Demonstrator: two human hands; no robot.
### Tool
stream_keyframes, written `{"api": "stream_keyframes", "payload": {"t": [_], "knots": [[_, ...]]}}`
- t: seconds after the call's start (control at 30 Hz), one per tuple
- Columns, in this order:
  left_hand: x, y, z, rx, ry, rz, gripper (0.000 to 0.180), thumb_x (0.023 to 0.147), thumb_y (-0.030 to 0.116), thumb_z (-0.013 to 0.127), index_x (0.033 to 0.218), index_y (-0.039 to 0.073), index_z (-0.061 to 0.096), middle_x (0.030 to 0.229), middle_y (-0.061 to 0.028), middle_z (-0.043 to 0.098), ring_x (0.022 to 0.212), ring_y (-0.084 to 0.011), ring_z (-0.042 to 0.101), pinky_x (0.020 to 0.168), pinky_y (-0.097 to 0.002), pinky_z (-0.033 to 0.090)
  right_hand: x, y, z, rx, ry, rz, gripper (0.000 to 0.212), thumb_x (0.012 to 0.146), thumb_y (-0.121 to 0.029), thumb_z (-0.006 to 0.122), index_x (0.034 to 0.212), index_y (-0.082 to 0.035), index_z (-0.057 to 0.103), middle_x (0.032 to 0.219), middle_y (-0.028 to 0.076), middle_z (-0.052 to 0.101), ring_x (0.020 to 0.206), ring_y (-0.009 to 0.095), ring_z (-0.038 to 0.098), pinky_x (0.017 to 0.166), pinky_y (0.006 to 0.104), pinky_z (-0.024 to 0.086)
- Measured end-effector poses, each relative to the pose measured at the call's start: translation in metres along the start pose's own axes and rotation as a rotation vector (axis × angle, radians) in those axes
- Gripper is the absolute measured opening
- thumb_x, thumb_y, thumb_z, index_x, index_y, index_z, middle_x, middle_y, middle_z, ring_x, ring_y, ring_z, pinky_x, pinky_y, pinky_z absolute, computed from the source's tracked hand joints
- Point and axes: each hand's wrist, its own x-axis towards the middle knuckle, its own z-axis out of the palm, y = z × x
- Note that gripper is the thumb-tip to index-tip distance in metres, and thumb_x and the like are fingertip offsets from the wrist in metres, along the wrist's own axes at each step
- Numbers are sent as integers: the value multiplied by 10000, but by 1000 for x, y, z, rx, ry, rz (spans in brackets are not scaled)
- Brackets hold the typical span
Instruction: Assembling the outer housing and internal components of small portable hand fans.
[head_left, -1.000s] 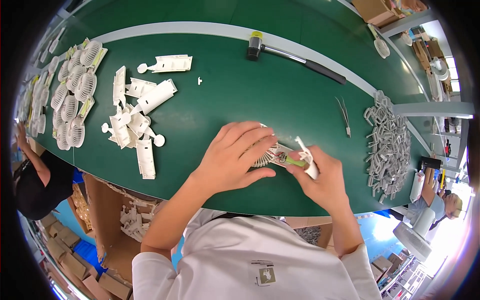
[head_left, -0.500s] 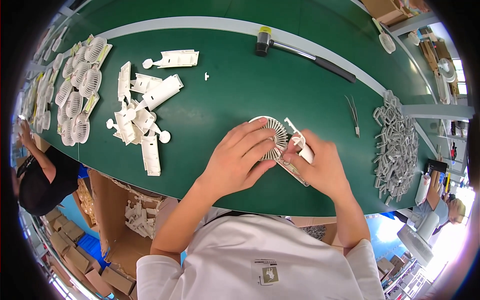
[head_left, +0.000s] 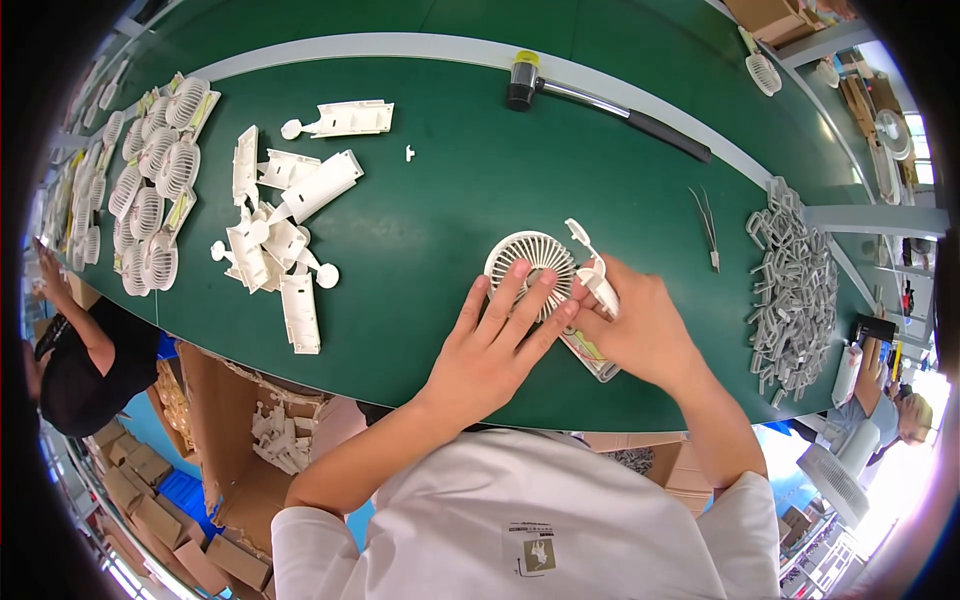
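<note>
A white handheld fan (head_left: 522, 252) with a round ribbed grille lies on the green table in front of me, its handle (head_left: 592, 355) pointing toward my lower right. My left hand (head_left: 480, 350) rests on the grille with its fingers spread flat. In my right hand (head_left: 645, 325), a white plastic handle cover (head_left: 600, 287) is gripped beside the grille, above the open handle. The cover's narrow curved end sticks up past my fingers; the rest is hidden by my hand. Wires and a green part show faintly inside the handle.
Loose white covers (head_left: 318, 188) are piled to the left, beyond them rows of fans (head_left: 178, 170). A mallet (head_left: 600, 108) lies at the back, tweezers (head_left: 709, 230) and a heap of grey clips (head_left: 795, 290) to the right. A cardboard box (head_left: 240, 450) stands lower left.
My left hand has shifted down and its fingers have spread flatter, showing more of the grille. The cover in my right hand has turned and moved slightly left.
</note>
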Motion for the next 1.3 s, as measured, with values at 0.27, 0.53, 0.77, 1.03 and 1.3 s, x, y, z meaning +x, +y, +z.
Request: {"api": "stream_keyframes", "payload": {"t": [0.27, 0.53, 0.77, 1.03, 1.3], "knots": [[-3, 3, -1, 55, -56, 8, 599, 894, 142, 609, 1488, 160, 527, 1634, -171, 325, 1518, -408, 293, 1149, -597, 357, -32, -5, -43, 113, -127, -117, 288, 905, -131, 719, 1147, -7, 625, 832, 44, 715, 663, 122, 661, 565, 296, 515], [-5, 6, 6, -22, 20, -96, 746, 842, -88, 559, 1475, 307, 559, 1614, -320, 238, 1472, -558, 269, 1014, -500, 520, -42, 0, -22, -156, 62, -199, 569, 1013, -259, 601, 1535, -126, 418, 867, 163, 617, 712, 349, 650, 642, 382, 515], [-4, 5, 10, -62, 77, -94, 598, 860, -30, 608, 1384, 255, 638, 1605, -347, 228, 1474, -552, 276, 1012, -496, 523, -31, -1, 5, -576, 180, -447, 512, 908, -243, 728, 1406, -261, 610, 1012, 97, 586, 664, 247, 654, 546, 339, 544], [-6, 4, 9, -91, 83, -82, 541, 866, 53, 628, 1393, 178, 623, 1619, -291, 241, 1476, -513, 288, 1095, -510, 468, -30, -10, 7, -668, 158, -463, 483, 896, -209, 743, 1369, -203, 649, 1049, 117, 628, 691, 277, 672, 568, 364, 552], [-6, 3, 10, -80, 103, -77, 513, 872, 72, 636, 1375, 170, 630, 1629, -234, 263, 1472, -510, 290, 1080, -513, 482, -35, -21, 10, -637, 42, -394, 548, 903, -181, 733, 1429, -143, 586, 1012, 145, 614, 663, 285, 663, 555, 385, 554]]}}
